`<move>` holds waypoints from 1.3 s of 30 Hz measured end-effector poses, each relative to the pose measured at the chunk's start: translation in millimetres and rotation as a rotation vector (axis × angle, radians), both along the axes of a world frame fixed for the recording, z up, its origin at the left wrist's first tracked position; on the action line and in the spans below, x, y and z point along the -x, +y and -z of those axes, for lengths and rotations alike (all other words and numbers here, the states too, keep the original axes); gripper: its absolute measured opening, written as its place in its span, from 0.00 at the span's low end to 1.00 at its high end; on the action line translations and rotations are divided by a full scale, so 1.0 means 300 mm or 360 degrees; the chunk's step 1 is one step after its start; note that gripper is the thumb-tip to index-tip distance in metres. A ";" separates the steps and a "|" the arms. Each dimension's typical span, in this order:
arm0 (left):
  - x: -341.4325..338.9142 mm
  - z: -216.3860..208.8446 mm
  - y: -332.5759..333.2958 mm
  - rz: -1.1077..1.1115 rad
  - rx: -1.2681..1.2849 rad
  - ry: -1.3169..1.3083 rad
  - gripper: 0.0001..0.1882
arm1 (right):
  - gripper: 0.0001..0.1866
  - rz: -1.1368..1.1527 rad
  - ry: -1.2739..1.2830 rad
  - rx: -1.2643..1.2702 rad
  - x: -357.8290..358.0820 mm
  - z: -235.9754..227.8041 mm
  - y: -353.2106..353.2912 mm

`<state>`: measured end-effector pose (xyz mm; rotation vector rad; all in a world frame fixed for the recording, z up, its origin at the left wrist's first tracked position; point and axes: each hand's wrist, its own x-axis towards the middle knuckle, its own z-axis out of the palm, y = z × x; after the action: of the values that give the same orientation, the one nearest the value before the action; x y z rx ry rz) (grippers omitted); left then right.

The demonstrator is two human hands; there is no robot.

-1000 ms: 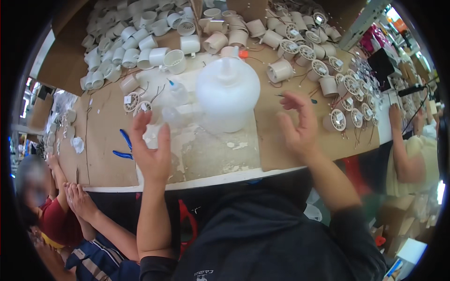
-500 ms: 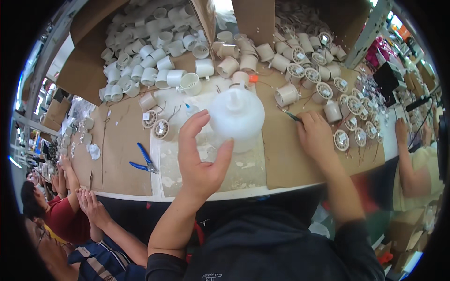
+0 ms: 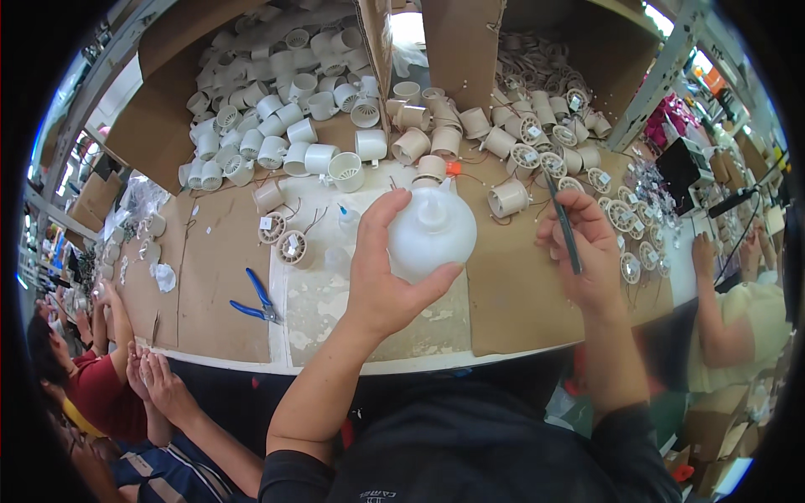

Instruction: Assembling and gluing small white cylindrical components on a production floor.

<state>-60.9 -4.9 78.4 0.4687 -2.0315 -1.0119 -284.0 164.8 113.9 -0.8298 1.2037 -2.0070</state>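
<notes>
My left hand (image 3: 387, 272) curls round the side of a round, milky-white plastic bottle (image 3: 436, 230) with a short nozzle on top, its fingers and thumb against the wall. The bottle stands at the middle of the work surface. In my right hand (image 3: 591, 256) is a slim dark tool, apparently tweezers (image 3: 567, 226), held slanting over the brown cardboard. Beyond the bottle lie beige plastic cups (image 3: 430, 168) with thin wires. Left of it are two round slotted beige parts (image 3: 292, 247) and a small clear bottle with a blue tip (image 3: 346, 216).
Blue-handled cutters (image 3: 258, 298) lie open on the left cardboard. White cups (image 3: 321, 158) are heaped in a carton at the back left. Wired slotted parts (image 3: 622, 216) crowd the right side. Co-workers' hands (image 3: 163, 381) show at the left edge, and another person's arm (image 3: 721, 314) at the right.
My left hand has closed in on the white bottle from beside it. My right hand has lifted and turned, so the tweezers now point up and away.
</notes>
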 end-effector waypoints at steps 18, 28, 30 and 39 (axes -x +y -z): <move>0.047 0.049 -0.024 -0.0013 0.0257 0.0353 0.52 | 0.12 -0.0094 0.0950 0.0233 -0.187 -0.283 -0.235; 0.045 0.045 -0.028 -0.0023 0.0274 0.0371 0.53 | 0.12 -0.0069 0.1044 0.0199 -0.200 -0.275 -0.264; 0.044 0.046 -0.029 -0.0019 0.0263 0.0365 0.53 | 0.12 -0.0069 0.1069 0.0174 -0.197 -0.276 -0.263; 0.046 0.047 -0.030 -0.0027 0.0300 0.0354 0.53 | 0.11 -0.0001 0.1222 0.0066 -0.204 -0.284 -0.263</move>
<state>-74.7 -13.8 64.2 0.2611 -1.8964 -0.8145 -222.9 85.9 199.2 -1.7118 1.5493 -1.7506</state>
